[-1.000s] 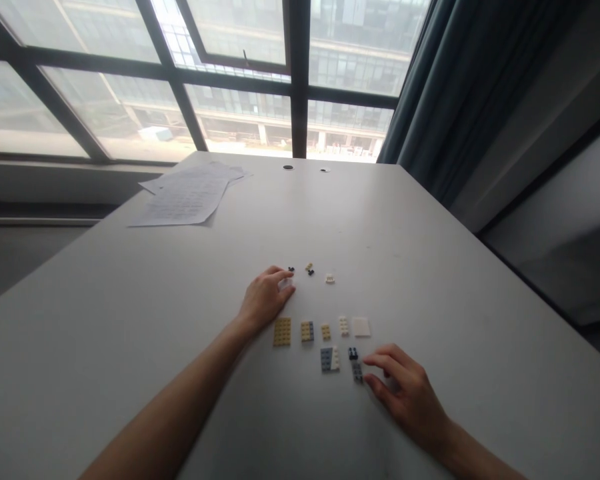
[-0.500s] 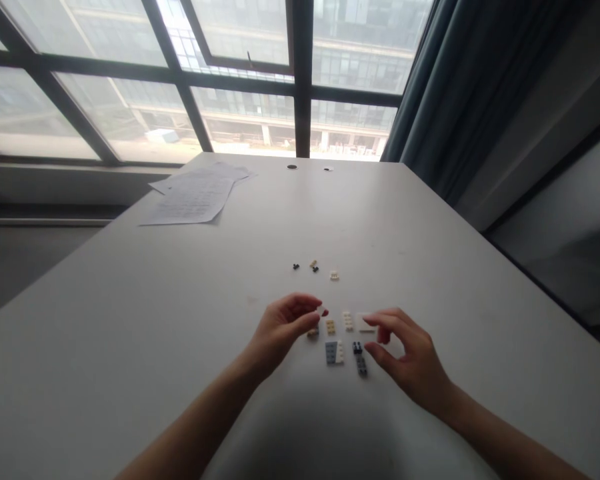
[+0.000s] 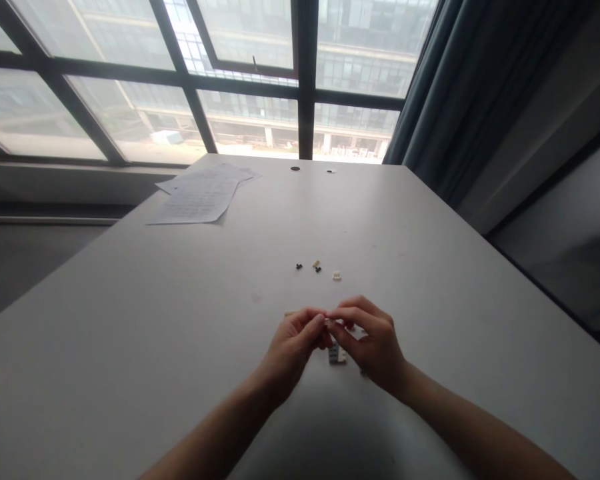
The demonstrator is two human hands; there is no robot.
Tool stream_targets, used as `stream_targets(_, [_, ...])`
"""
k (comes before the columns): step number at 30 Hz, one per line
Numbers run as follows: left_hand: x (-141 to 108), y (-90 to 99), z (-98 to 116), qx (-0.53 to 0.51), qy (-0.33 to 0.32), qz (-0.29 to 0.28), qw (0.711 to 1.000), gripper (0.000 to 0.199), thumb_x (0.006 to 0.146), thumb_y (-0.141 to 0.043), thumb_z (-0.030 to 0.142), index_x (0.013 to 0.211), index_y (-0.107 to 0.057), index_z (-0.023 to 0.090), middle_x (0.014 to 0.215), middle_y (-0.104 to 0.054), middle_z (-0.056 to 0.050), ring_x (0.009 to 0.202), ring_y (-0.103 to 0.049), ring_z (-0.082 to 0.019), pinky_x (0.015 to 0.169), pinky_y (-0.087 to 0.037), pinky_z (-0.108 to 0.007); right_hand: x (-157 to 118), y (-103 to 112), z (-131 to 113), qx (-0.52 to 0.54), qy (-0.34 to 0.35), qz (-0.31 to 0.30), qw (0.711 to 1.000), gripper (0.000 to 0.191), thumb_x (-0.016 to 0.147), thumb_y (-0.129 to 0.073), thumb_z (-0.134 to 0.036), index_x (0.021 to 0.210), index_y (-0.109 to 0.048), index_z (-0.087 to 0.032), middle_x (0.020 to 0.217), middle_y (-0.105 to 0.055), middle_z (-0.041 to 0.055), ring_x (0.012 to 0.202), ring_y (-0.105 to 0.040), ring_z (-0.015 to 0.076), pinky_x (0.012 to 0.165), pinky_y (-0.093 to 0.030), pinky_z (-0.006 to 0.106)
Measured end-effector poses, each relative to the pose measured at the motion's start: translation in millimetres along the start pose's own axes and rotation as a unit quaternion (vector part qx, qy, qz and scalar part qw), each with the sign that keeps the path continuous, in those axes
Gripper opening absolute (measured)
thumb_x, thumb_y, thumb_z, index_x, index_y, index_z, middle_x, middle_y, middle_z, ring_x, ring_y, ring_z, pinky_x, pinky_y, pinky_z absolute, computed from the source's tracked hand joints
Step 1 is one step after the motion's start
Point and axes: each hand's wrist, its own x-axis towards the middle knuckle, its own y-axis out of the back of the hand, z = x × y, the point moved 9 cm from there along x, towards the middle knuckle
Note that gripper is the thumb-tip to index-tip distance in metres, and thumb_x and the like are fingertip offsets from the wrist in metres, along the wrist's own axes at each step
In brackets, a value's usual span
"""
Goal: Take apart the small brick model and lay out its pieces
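My left hand (image 3: 300, 337) and my right hand (image 3: 370, 337) meet fingertip to fingertip above the white table (image 3: 205, 280). Both are closed in a pinch around something small and pale between them, too small to name. Below the fingertips a grey and white brick piece (image 3: 337, 353) lies on the table. The tip of a tan piece (image 3: 289, 313) shows to the left of my left hand. Other bricks under my right hand are mostly hidden.
Beyond my hands lie a small black piece (image 3: 299, 267), a tan piece (image 3: 317, 263), another black piece (image 3: 319, 270) and a white piece (image 3: 337, 275). Printed papers (image 3: 195, 197) rest at the far left of the table, before the window. A curtain (image 3: 455, 87) hangs at the right.
My right hand has moved left and its fingers have closed, meeting my left hand. They now cover most of the bricks that showed between the hands.
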Motion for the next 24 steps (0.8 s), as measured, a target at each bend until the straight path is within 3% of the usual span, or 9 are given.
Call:
stream_targets(4, [0.5,2.5,-4.4,0.022,-0.010,0.025,0.999,0.023,0.075,-0.072,0.035,0.078,-0.068,0.012,0.059,-0.056,0.002,0.057,-0.046,-0.007,0.060,-0.037,-0.020,-2.8,-0.7,11.5,-0.002,-0.054,0.021,0.998,0.008,0.081,-0.068,-0.021,0.089,-0.066,-0.021,0.079,-0.064,0.0001,0.066,-0.058,0.0119,0.065,-0.049,0.025])
stream_targets(9, [0.8,9.4,-0.5,0.110,-0.032,0.057,0.992,0.024,0.076,-0.070,0.038,0.076,-0.067,0.013,0.061,-0.059,0.001,0.058,-0.047,-0.009,0.061,-0.039,-0.021,-5.1,-3.5,19.7,0.008,-0.104,0.000,0.994,0.006,0.083,-0.066,-0.027,0.085,-0.066,-0.021,0.078,-0.067,0.0003,0.068,-0.062,0.0133,0.066,-0.050,0.025])
stream_targets(15, [4.9,38.4,22.9,0.197,-0.080,0.142,0.967,0.025,0.077,-0.067,0.039,0.073,-0.064,0.014,0.067,-0.065,-0.001,0.060,-0.050,-0.010,0.059,-0.040,-0.021,7.0,39.7,45.7,-0.088,-0.084,0.037,0.992,0.007,0.086,-0.062,-0.025,0.090,-0.066,-0.021,0.085,-0.070,0.0017,0.074,-0.065,0.0150,0.073,-0.052,0.027])
stream_targets(18, [8.2,54.0,36.7,0.221,-0.115,0.180,0.952,0.024,0.075,-0.067,0.039,0.073,-0.064,0.015,0.066,-0.065,-0.001,0.059,-0.050,-0.011,0.057,-0.040,-0.021,14.6,46.3,68.6,-0.135,-0.080,-0.021,0.987,0.013,0.086,-0.056,-0.018,0.090,-0.068,-0.021,0.090,-0.070,0.0033,0.080,-0.065,0.0161,0.073,-0.051,0.028])
stream_targets(24, [11.4,69.4,45.8,0.247,-0.150,0.207,0.935,0.025,0.075,-0.067,0.040,0.074,-0.064,0.015,0.066,-0.066,-0.001,0.061,-0.056,-0.012,0.058,-0.044,-0.022,12.9,22.0,91.8,-0.194,-0.091,-0.157,0.964,0.016,0.083,-0.058,-0.013,0.094,-0.068,-0.020,0.085,-0.071,0.0020,0.073,-0.064,0.0145,0.074,-0.050,0.027])
